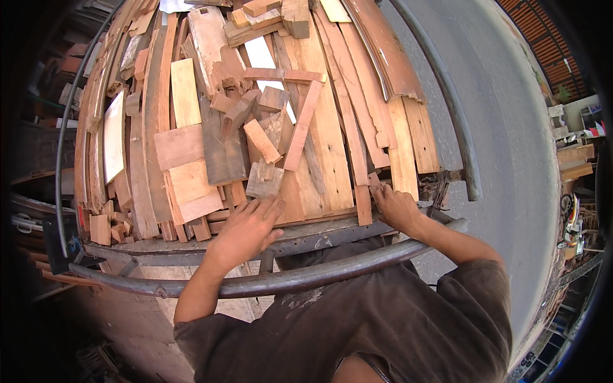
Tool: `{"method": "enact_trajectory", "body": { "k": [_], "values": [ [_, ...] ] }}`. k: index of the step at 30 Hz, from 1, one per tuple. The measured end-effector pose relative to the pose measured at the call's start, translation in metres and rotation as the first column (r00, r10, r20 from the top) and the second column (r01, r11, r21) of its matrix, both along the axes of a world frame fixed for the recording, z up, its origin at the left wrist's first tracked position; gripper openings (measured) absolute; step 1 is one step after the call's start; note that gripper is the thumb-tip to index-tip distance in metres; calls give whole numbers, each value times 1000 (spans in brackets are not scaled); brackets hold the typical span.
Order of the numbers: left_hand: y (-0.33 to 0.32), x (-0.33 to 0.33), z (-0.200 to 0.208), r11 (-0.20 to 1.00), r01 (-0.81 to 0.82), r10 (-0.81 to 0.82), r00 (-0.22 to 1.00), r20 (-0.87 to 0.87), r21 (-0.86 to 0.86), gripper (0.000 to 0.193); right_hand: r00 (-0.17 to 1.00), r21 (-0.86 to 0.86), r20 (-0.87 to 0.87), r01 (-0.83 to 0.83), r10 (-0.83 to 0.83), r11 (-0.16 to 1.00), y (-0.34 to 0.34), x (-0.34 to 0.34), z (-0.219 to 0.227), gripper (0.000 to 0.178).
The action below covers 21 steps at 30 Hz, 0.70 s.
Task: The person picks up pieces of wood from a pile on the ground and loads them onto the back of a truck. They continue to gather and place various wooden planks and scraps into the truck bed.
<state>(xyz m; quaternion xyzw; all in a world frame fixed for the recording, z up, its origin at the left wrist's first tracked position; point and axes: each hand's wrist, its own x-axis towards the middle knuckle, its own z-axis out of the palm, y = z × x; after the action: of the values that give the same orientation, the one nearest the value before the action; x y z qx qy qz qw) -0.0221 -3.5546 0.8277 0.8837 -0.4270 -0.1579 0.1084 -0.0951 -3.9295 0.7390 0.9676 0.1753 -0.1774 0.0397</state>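
Observation:
My left hand (250,228) lies palm down at the near edge of a wood pile, its fingers stretched out together. Just beyond its fingertips is a greyish wood block (265,180). To the right, my right hand (397,209) reaches over the rail, fingers bent and closed at a small reddish wood piece (374,179). The thumb side is partly hidden. Next to that hand, a narrow wood strip (363,205) sticks out over the near edge. Between the hands run long pale planks (329,153).
A curved metal rail (325,279) crosses in front of my body, below both forearms. Side bars (450,89) flank the load. Loose offcuts (262,140) lie across the long boards, and small blocks (102,228) are heaped at the near left corner. Grey pavement (491,166) lies to the right.

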Motion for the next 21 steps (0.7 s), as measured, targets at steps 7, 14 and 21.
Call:
{"method": "enact_trajectory", "body": {
  "k": [7,14,21],
  "values": [
    [0,-1,-3,998,33,-31,999,-43,59,64,999,-197,-40,-14,6,980,8,1,-11,31],
    [0,-6,-6,993,92,-89,995,-34,75,66,990,-167,129,-31,53,986,8,26,-7,43],
    [0,-6,-7,990,108,-107,994,-13,93,66,960,-69,139,253,-241,965,2,33,-30,39]
  ]
}}
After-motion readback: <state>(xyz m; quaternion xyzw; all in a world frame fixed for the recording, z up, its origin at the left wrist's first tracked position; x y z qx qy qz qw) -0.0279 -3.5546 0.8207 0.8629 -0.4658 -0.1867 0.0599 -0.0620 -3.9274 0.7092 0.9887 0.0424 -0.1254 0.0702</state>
